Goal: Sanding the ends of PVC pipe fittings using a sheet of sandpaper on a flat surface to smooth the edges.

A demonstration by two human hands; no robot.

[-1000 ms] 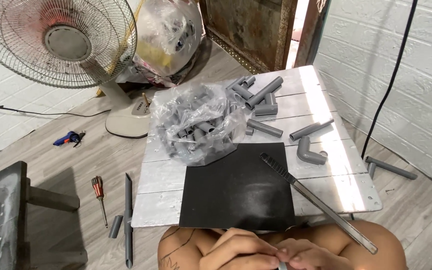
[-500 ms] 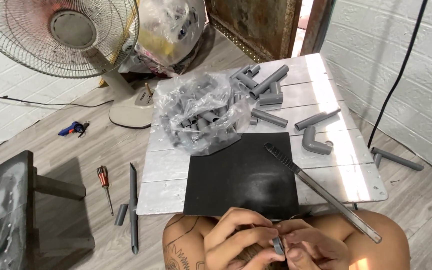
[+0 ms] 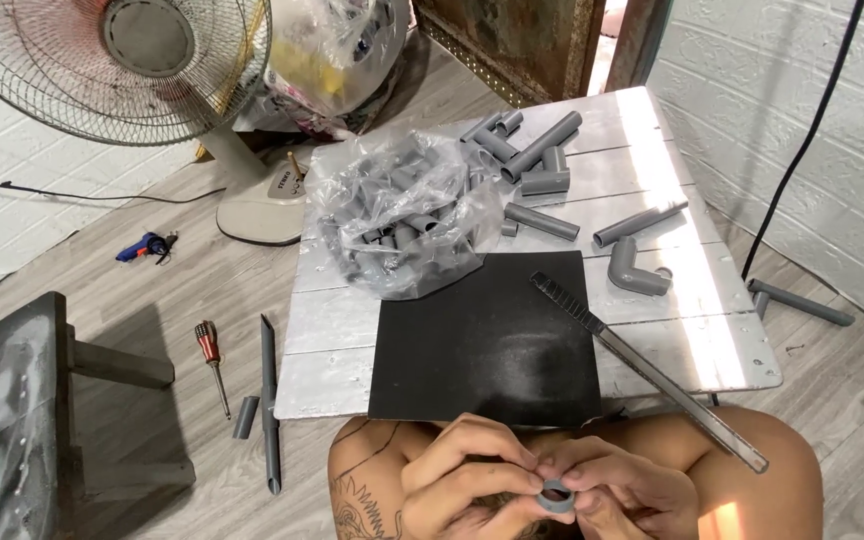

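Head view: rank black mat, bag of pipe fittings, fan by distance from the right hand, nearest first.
From the right hand, which holds a small grey ring:
1. Black mat, just ahead on the table.
2. Bag of pipe fittings, beyond the mat, left.
3. Fan, far left, on the floor.

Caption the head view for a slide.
Both hands, left hand and right hand, pinch a small grey ring fitting below a black mat and bagged pipe fittings.

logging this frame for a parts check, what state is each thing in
left hand: pinching the small grey ring
right hand: fingertips on the same ring
small grey ring: held between both hands, above the lap
plastic bag of grey fittings: open, lying on the table
black mat: flat, bare
long file: lying across the mat's corner, past the table edge
fan: upright; spinning or not, cannot tell
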